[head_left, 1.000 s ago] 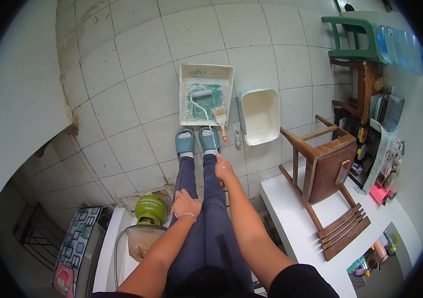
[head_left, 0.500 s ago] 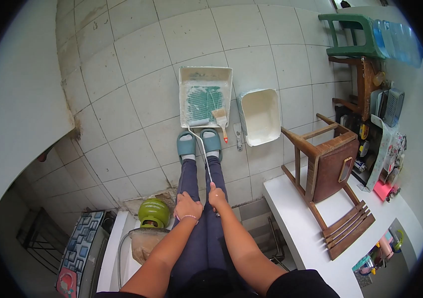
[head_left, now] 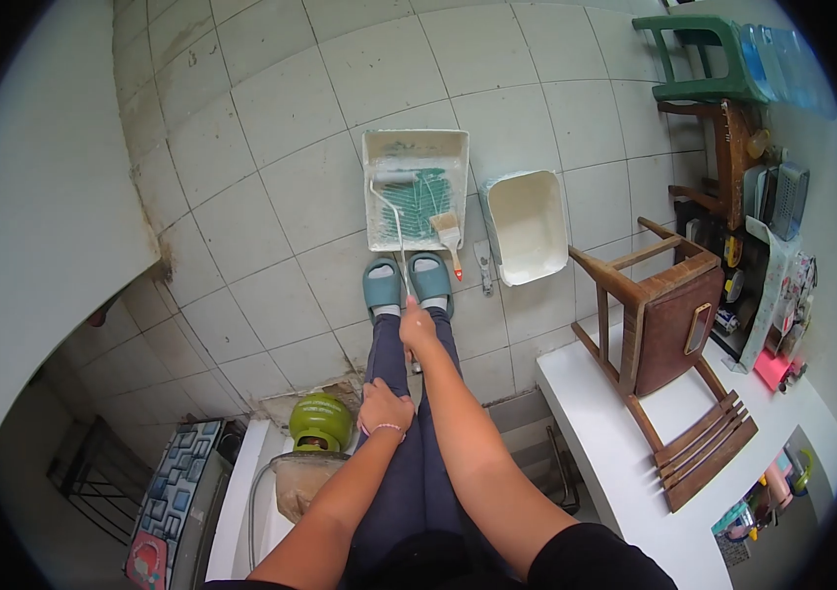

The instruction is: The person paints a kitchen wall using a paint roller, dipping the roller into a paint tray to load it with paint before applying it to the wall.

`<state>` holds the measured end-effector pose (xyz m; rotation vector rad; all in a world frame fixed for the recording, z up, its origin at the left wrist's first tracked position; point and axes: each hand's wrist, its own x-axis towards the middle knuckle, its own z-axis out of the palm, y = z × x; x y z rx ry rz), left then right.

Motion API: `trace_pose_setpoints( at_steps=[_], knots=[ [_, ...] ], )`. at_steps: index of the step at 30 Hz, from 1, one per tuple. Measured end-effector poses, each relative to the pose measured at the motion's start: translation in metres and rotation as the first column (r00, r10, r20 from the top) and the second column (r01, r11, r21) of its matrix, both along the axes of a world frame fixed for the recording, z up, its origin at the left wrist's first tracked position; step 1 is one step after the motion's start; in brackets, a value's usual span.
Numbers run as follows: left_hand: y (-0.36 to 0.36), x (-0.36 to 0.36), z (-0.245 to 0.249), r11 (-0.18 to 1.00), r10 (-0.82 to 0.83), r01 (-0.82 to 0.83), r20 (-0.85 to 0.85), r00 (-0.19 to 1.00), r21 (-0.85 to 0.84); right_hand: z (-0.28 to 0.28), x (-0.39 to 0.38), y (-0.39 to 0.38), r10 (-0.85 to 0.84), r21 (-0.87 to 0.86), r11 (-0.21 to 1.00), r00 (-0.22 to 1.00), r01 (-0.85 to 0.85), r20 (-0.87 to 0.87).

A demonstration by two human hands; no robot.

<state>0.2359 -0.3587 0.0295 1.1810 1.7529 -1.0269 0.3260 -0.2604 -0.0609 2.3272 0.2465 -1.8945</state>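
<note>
My right arm is extended forward and down, elbow nearly straight, with my right hand closed in a fist grip, knuckles up. My left arm is bent at the elbow. My left hand rests palm down on my left thigh, fingers relaxed.

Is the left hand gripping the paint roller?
No, the left hand rests on a thigh; the right hand holds the white long-handled roller.
</note>
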Motion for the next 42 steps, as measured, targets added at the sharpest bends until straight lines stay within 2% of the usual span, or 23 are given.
trace_pose_setpoints(
  at_steps=[2, 4, 8, 9, 12, 15, 17, 19, 22, 26, 28, 30, 33, 36, 41, 42],
  knots=[
    [0.007, 0.001, 0.005, 1.000, 0.007, -0.007, -0.002, 1.000, -0.009, -0.007, -0.003, -0.052, 0.075, 0.055, 0.996, 0.997, -0.076, 0.029],
    [0.014, 0.004, 0.011, 1.000, 0.020, -0.020, 0.003, 1.000, -0.007, 0.003, -0.006, -0.098, 0.105, 0.031, 0.994, 0.993, -0.107, 0.059],
    [0.008, 0.003, 0.005, 1.000, 0.010, -0.010, 0.009, 1.000, 0.009, 0.036, -0.008, -0.116, 0.131, -0.078, 0.989, 0.989, -0.126, 0.065],
    [0.007, 0.001, 0.003, 1.000, 0.013, -0.013, 0.013, 1.000, 0.014, 0.040, -0.009, -0.108, 0.087, -0.084, 0.993, 0.994, -0.082, 0.064],
    [0.004, 0.000, 0.001, 0.999, 0.037, -0.037, 0.002, 0.999, 0.023, 0.006, -0.022, -0.125, 0.197, 0.095, 0.972, 0.963, -0.217, 0.185],
    [0.007, 0.001, 0.001, 0.999, 0.030, -0.030, -0.003, 1.000, 0.020, -0.003, -0.013, -0.077, 0.082, -0.056, 0.995, 0.997, -0.081, 0.013],
    [0.005, 0.001, -0.001, 1.000, 0.023, -0.023, -0.009, 1.000, 0.014, -0.013, -0.009, -0.045, 0.110, 0.137, 0.983, 0.988, -0.124, 0.104],
    [-0.001, 0.000, -0.007, 1.000, 0.020, -0.020, -0.018, 1.000, 0.014, -0.017, 0.000, -0.002, -0.010, 0.109, 0.994, 0.999, 0.006, 0.032],
    [0.001, -0.003, -0.004, 0.998, 0.036, -0.037, 0.026, 0.999, 0.048, -0.025, 0.010, 0.030, -0.080, 0.017, 0.997, 0.996, 0.079, 0.041],
    [0.006, -0.001, 0.000, 0.999, 0.027, -0.028, 0.017, 0.999, 0.036, 0.004, 0.006, -0.008, -0.005, -0.017, 1.000, 0.998, 0.006, 0.063],
    [0.004, -0.002, -0.003, 0.998, 0.035, -0.037, 0.026, 0.999, 0.058, -0.021, -0.003, -0.083, 0.129, 0.066, 0.988, 0.983, -0.139, 0.129],
    [0.005, -0.004, -0.003, 0.997, 0.048, -0.051, 0.039, 0.998, 0.064, -0.002, -0.004, -0.119, 0.020, -0.020, 1.000, 0.999, -0.019, 0.027],
    [0.008, -0.002, 0.001, 0.996, 0.059, -0.061, 0.039, 0.997, 0.061, 0.045, -0.009, -0.114, -0.011, -0.101, 0.995, 0.997, 0.018, 0.070],
    [0.006, -0.006, -0.008, 0.992, 0.112, -0.113, 0.013, 0.994, 0.049, -0.006, -0.027, -0.136, -0.097, -0.066, 0.992, 0.990, 0.104, 0.099],
    [0.004, -0.008, -0.010, 0.995, 0.086, -0.087, 0.008, 0.996, 0.058, 0.002, -0.007, -0.040, -0.251, -0.102, 0.960, 0.963, 0.261, 0.102],
    [0.002, -0.007, -0.011, 0.994, 0.078, -0.078, 0.003, 0.997, 0.071, -0.006, 0.001, -0.028, -0.228, -0.021, 0.973, 0.968, 0.231, 0.106]
  ],
)
